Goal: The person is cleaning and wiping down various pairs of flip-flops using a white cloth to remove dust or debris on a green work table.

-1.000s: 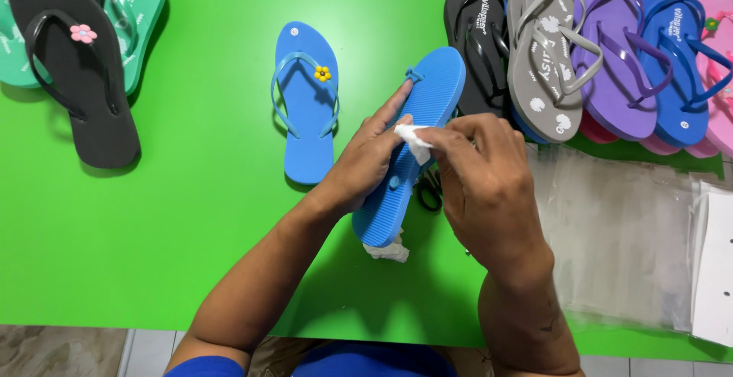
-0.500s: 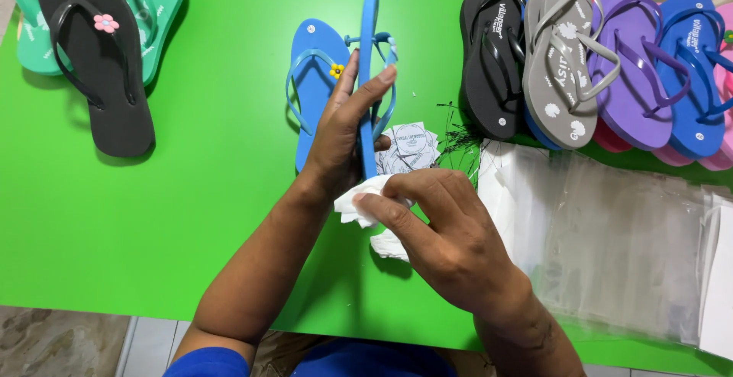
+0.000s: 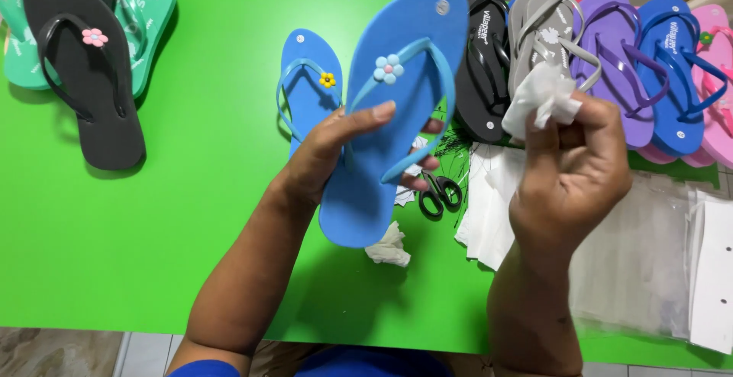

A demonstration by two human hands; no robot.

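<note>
My left hand (image 3: 336, 148) grips a blue flip-flop (image 3: 397, 110) by its side, strap side up, raised above the green table (image 3: 153, 224). A pale blue flower sits on its strap. My right hand (image 3: 573, 171) is raised to the right of it, fingers closed on a crumpled white tissue (image 3: 538, 95). A second blue flip-flop (image 3: 305, 87) with a yellow flower lies flat on the table just left of the held one.
Black scissors (image 3: 439, 194), a crumpled tissue (image 3: 388, 246) and white paper (image 3: 489, 201) lie under my hands. A row of black, grey, purple, blue and pink flip-flops (image 3: 595, 49) lines the far right. Black and green flip-flops (image 3: 84, 64) lie far left. Clear plastic bags (image 3: 657, 270) sit at right.
The blue flip-flop turned from sole up, through edge-on, to strap side up in my left hand. My right hand lifted away from it to the right with the tissue.
</note>
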